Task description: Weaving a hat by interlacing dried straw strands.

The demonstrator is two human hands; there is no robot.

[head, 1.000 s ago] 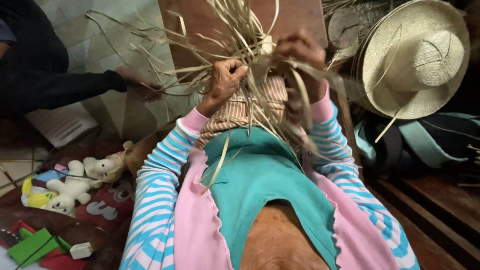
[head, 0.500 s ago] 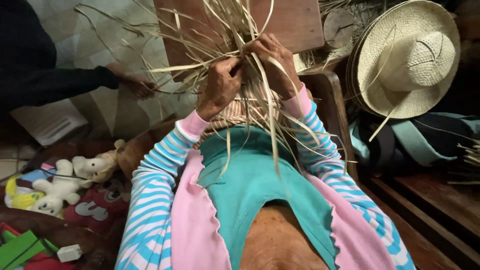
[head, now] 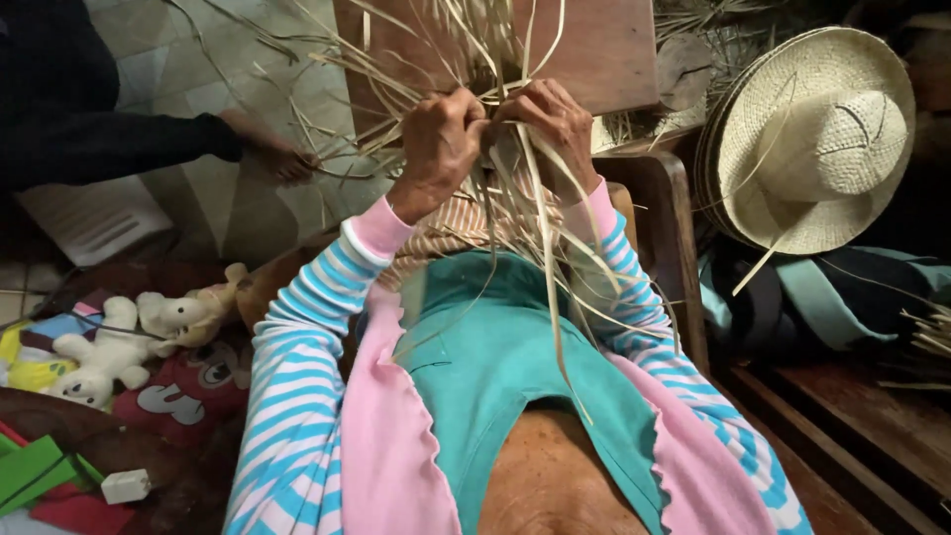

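Head view: a small white box (head: 125,484) lies at lower left, beside green and red cards (head: 35,474). Raised at centre, the left hand (head: 439,149) and right hand (head: 551,121) both pinch shut on pale straw strips (head: 515,198), knuckles touching. A finished straw hat (head: 817,139) leans right; another person's hand (head: 282,157) holds stray strands left.

Straw strands (head: 515,198) hide the woven piece's center.

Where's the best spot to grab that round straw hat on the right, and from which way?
Probably the straw hat's flat brim, near its top edge, pinched from above. It stands tilted on edge, crown facing outward, leaning on dark bags; the lower brim is tucked against them.
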